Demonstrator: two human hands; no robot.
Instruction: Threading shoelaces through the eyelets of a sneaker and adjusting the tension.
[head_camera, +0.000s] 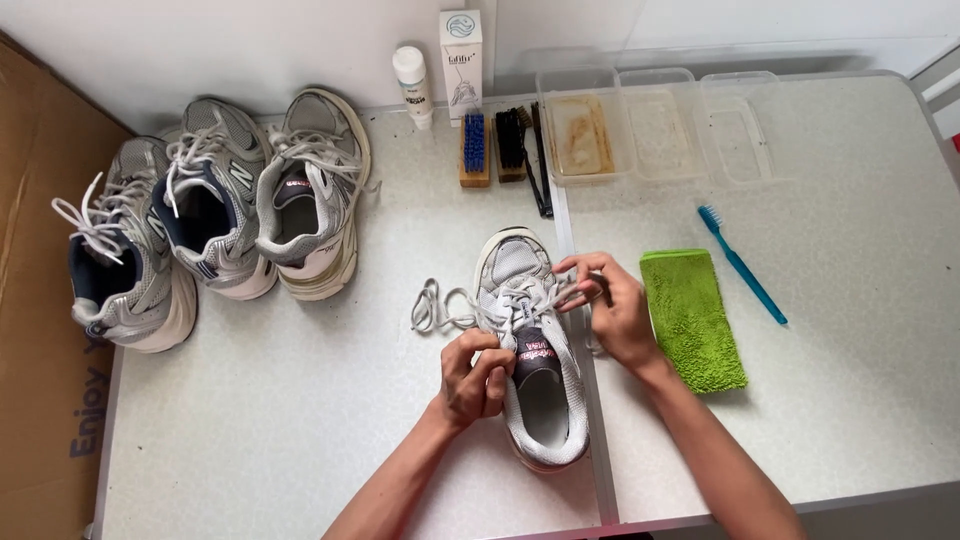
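Grey sneaker (530, 350) near the tabletop's front edge; left hand (475, 375) and right hand (610, 310) pinch its laces (450, 305), which could knot if yanked.

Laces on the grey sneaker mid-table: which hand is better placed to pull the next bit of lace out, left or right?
Probably right. The right hand already pinches the lace at the eyelets, while the left hand braces the grey sneaker at its tongue.

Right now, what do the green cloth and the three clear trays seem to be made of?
The green cloth looks like microfibre: fuzzy, matte pile. The three clear trays seem to be thin, glossy plastic; the table shows through them. One holds brownish residue.
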